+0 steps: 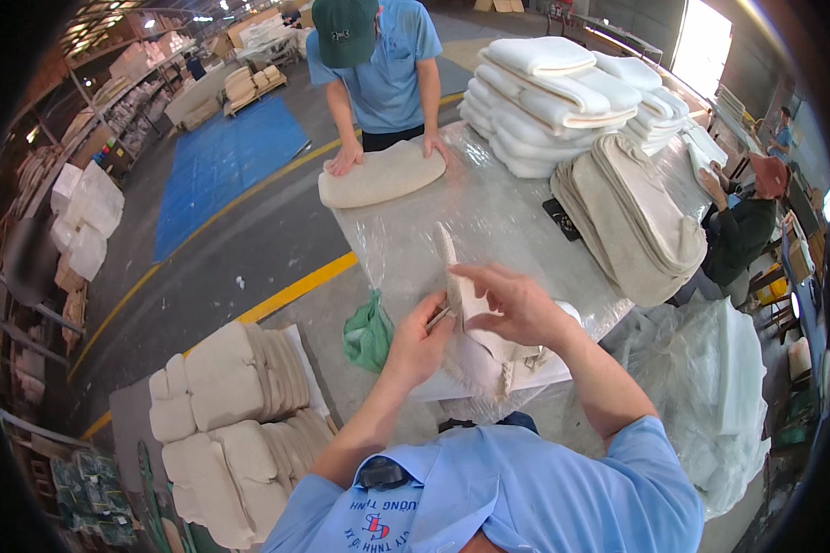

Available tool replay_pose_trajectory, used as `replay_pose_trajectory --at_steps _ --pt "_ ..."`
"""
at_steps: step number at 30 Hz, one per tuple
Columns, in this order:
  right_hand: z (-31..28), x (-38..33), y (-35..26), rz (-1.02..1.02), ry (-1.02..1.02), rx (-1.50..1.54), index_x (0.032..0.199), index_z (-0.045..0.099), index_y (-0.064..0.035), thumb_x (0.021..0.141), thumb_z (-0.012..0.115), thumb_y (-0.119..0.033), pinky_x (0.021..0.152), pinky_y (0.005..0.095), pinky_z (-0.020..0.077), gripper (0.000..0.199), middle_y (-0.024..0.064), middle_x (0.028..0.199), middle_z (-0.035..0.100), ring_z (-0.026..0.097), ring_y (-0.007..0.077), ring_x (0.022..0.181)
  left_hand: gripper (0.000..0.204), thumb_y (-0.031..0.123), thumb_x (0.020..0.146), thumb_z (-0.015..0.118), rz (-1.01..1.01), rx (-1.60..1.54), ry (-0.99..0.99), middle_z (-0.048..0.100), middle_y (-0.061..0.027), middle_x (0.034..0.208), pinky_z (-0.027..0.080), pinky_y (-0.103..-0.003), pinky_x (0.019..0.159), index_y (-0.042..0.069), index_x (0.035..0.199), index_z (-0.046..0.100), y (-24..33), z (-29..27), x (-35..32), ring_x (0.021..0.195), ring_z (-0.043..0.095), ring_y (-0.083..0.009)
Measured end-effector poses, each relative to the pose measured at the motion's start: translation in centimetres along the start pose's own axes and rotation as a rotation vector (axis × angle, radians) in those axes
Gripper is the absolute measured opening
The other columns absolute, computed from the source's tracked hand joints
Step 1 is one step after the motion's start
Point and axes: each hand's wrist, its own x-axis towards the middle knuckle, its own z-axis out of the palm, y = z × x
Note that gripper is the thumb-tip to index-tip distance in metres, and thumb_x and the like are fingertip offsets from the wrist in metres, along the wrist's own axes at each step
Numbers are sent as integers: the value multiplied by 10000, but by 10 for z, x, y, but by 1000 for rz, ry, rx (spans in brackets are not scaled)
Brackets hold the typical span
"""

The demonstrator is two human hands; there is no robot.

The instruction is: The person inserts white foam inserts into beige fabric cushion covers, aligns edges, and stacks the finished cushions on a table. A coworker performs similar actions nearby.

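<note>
My left hand (pixel 419 343) is closed at the near edge of the plastic-covered table, with a small thin metal tool (pixel 440 317) sticking out from its fingers; I cannot tell its exact kind. Right beside it lies a beige fabric piece (pixel 478 358), bunched up, with a narrow end standing up and a frayed edge towards me. Over this fabric hovers my right hand (pixel 516 309), its thumb and fingers apart and curved. Whether its fingertips touch the cloth is hard to see. White material shows partly from under my right wrist.
Opposite me a co-worker in a blue shirt presses both hands on a folded beige pad (pixel 383 175). White padding (pixel 549 101) and beige covers (pixel 622 217) are stacked at right. A green plastic bag (pixel 369 334) hangs at the table's left edge. Beige stacks (pixel 235 405) stand lower left.
</note>
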Motion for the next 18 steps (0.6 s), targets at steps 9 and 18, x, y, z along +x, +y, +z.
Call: replay_pose_trajectory --at_steps 9,18 --pt "-19 36 53 -91 197 -341 1186 720 -84 830 726 -15 718 408 575 362 155 871 695 716 346 812 359 125 1051 641 21 -57 42 669 9 883 504 -253 681 40 1400 653 23 5 -2 743 618 -86" --pt "-155 86 49 -307 676 138 1128 693 -76 896 658 -50 716 323 505 236 58 887 670 627 143 774 302 129 1059 627 -348 -31 439 634 6 840 470 -239 601 50 1347 669 -59 -48 -25 693 571 -68"
